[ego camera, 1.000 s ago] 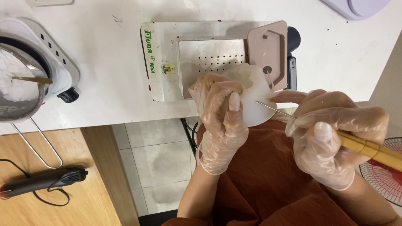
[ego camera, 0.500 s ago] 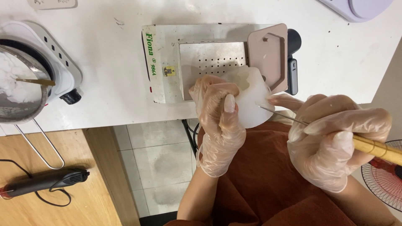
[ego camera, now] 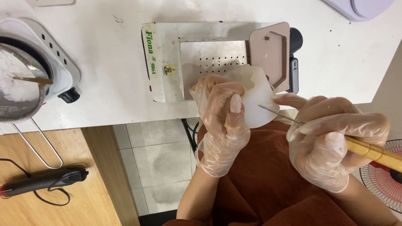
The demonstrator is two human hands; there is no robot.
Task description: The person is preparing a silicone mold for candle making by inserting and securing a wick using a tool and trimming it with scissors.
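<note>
thin glossy plastic gloves, matt white, possibly silicone mould, wooden-handled metal needle tool, scuffed metal plate.

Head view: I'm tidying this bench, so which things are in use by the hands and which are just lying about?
In use:
left hand holding white mould
right hand holding needle tool

Lying about:
metal plate machine
pan of white flakes
black corded tool
fan
</note>
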